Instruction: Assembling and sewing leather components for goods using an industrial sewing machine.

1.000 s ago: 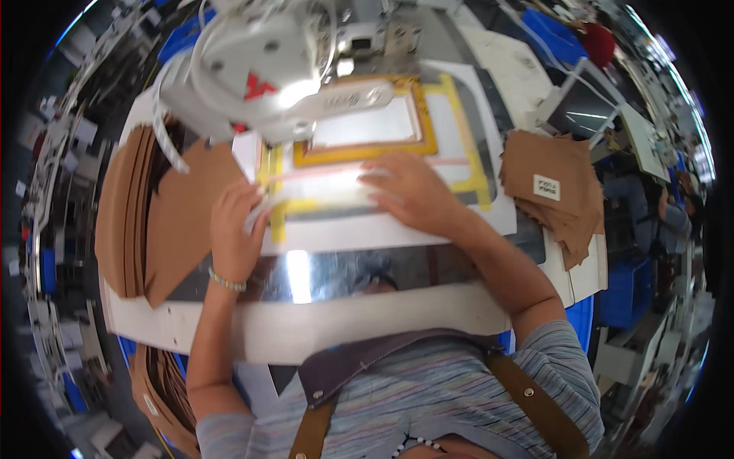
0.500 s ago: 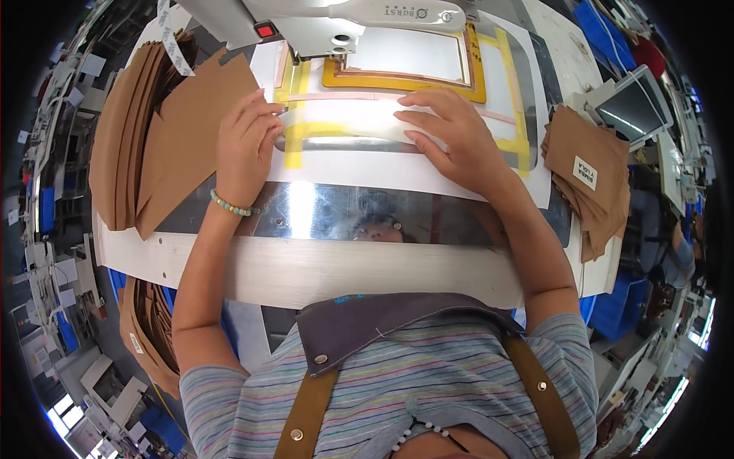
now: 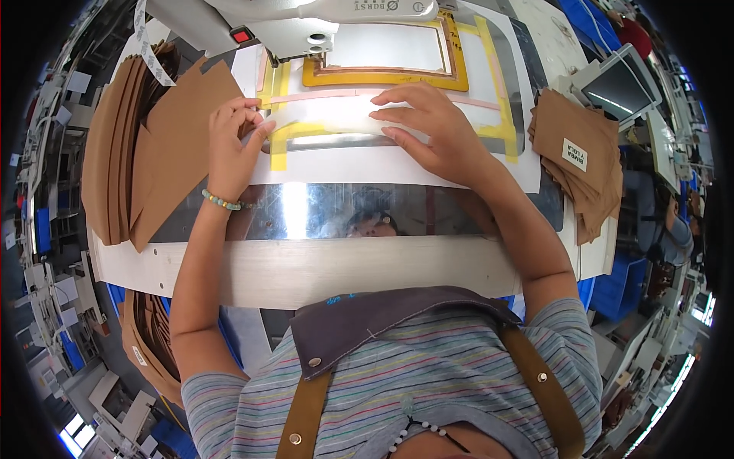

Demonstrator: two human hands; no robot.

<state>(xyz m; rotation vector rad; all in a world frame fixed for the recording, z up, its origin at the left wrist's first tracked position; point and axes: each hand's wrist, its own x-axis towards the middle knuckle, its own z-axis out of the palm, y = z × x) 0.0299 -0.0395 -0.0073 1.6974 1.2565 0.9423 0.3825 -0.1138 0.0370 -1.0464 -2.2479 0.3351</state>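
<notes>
My left hand (image 3: pixel 237 138), bracelet at its wrist, has its fingers curled at the left end of a pale translucent band (image 3: pixel 321 115) over yellow-taped white sheeting (image 3: pixel 336 164); what it pinches is unclear. My right hand (image 3: pixel 428 134) rests at the band's right part, fingers apart, fingertips on or just over it. Beyond them lies a yellow rectangular frame (image 3: pixel 459 57) with a white middle, partly under the white machine head (image 3: pixel 283 23) with its red switch. A pink strip (image 3: pixel 313 96) runs below the frame.
Brown cut pieces (image 3: pixel 111 161) stack at left, more (image 3: pixel 573 176) at right. A small screen (image 3: pixel 612 88) stands back right beside a blue bin (image 3: pixel 581 23). A steel plate (image 3: pixel 336 206) spans the near bench. A co-worker (image 3: pixel 673 229) is at far right.
The view has tilted, putting the machine higher in the picture. My hands stay around the pale band, with small finger shifts; the left fingers look a little more curled.
</notes>
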